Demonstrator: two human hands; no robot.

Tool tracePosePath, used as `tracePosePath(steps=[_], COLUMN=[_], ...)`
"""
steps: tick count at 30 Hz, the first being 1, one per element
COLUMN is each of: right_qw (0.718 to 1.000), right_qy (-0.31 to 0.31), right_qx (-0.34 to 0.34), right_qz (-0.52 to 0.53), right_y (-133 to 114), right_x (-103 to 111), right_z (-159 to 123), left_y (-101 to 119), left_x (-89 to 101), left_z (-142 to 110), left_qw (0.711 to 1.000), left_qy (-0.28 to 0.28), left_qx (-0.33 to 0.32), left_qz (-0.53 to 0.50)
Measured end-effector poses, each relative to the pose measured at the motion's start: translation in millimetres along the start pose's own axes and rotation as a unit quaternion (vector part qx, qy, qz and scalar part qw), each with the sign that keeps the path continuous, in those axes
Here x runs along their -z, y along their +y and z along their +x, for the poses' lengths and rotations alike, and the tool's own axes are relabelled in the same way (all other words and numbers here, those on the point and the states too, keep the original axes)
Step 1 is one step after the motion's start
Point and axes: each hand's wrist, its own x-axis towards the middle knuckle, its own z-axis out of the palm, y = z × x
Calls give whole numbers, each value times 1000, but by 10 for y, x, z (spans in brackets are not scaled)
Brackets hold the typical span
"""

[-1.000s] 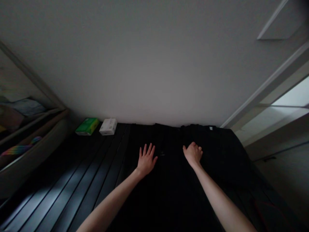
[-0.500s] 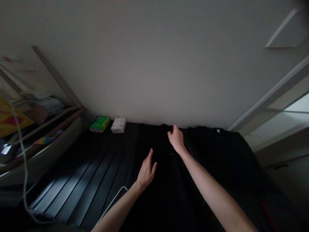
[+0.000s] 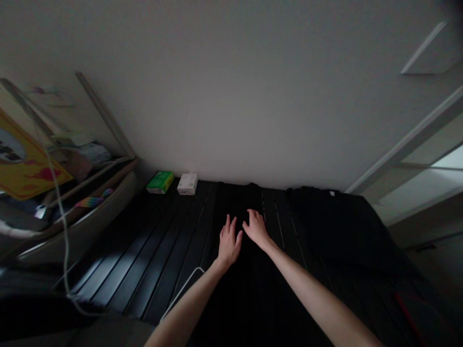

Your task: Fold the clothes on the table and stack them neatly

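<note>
A length of black cloth (image 3: 237, 197), probably a garment, lies on the dark slatted tabletop (image 3: 173, 221) in front of me. Its details are lost in the dark. My left hand (image 3: 229, 243) rests on it, fingers spread and holding nothing. Just right of that, my right hand (image 3: 256, 227) lies over the cloth with its thumb apart from the bent fingers, and nothing shows between them. A second black garment (image 3: 336, 221) with a small white label is spread out on the right.
By the wall stand a green box (image 3: 160, 182) and a white box (image 3: 187, 184). A white-edged flat device (image 3: 184, 289) lies partly behind my left forearm. At the left are a white cable (image 3: 65, 231) and a filled bin (image 3: 112, 202). A red-edged dark item (image 3: 407, 308) is at lower right.
My right hand has let go of the cloth's far right edge and come inward beside my left hand. The cloth now covers a narrower strip, with slats bare on its right.
</note>
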Motion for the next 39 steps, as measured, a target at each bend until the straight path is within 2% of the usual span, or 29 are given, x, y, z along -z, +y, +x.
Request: tracePosePath(steps=[2,5,7,10,12,15,18,21,24,26,28,30,32,34,37,39], right_qw=[999,998,995,990,984,973,965,965,965,966,967,967,965,961,947,939], right_qy=[-8,-55,-94,-139,-163,-187,-187,-175,-165,-141,-110,-87,-82,-97,-131,-131], right_qx=[-7,10,23,13,0,-9,3,16,23,38,48,49,53,54,42,34], right_qz=[-31,-41,-20,-31,-72,-139,-185,-196,-202,-214,-224,-234,-245,-255,-290,-315], right_y=[163,309,331,295,274,308,400,441,379,305,225,150,82,30,-4,-11], right_x=[55,129,191,323,430,572,641,657,691,732,765,768,744,716,723,776], right_z=[-266,-638,-843,-1081,-1213,-1405,-1614,-1829,-2003,-2082,-2138,-2195,-2280,-2409,-2666,-2832], left_y=[-44,-105,-124,-119,-110,-126,-193,-226,-122,18,166,278,330,325,265,233], left_x=[0,52,103,165,192,237,307,375,393,371,330,285,248,227,209,189], left_z=[178,619,952,1351,1492,1523,1423,1263,1017,776,475,154,-124,-306,-397,-408], left_qw=[998,991,985,981,982,984,980,976,970,978,986,962,930,923,941,947], left_qy=[31,66,68,59,51,68,100,91,96,74,-21,-156,-244,-258,-216,-198], left_qx=[47,94,139,169,169,162,172,192,200,138,3,-144,-218,-224,-192,-184], left_qz=[-35,-68,-73,-69,-64,-37,9,56,101,136,163,171,170,175,177,173])
